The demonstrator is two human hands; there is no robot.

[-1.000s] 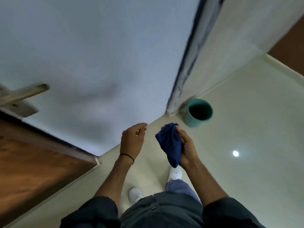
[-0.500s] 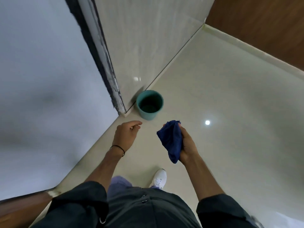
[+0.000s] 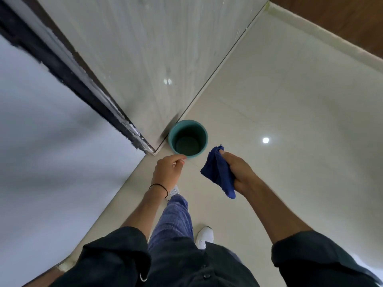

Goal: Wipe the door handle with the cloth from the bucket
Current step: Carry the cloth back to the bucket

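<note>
Gripped in the right hand [image 3: 240, 172], a dark blue cloth [image 3: 218, 172] is bunched between the curled fingers and the palm, one corner poking up past the fingertips and a longer fold hanging down below the heel of the hand. Going from the left of the view: a pale grey-white wall [image 3: 51, 152] fills the left side, ending at a dark, paint-flecked door frame [image 3: 83, 88] that runs diagonally down toward the centre. Right of the frame stands a glossy pale panel [image 3: 155, 59] that meets the floor [image 3: 290, 121] along a straight seam. At the foot of that seam, in the corner just beside the frame's lower end, sits a teal bucket [image 3: 204, 137], upright, its open mouth facing the camera and its inside dark. The left hand [image 3: 169, 172] is held out in front of the body, back of the hand to the camera, fingers loosely curled with thumb and forefinger close together; it holds nothing, and its fingertips overlap the bucket's near rim in the view. A thin black band [image 3: 158, 186] circles the left wrist. Both forearms are bare, reaching forward from dark rolled sleeves. The right hand is to the right of the bucket and nearer the camera, the cloth well apart from the left hand. Below, a leg in blue trousers [image 3: 176, 220] steps forward, and a white shoe [image 3: 205, 236] rests on the cream floor. A small bright light reflection [image 3: 265, 140] shows on the floor right of the bucket, and a strip of brown wood [image 3: 342, 19] crosses the top right corner.
</note>
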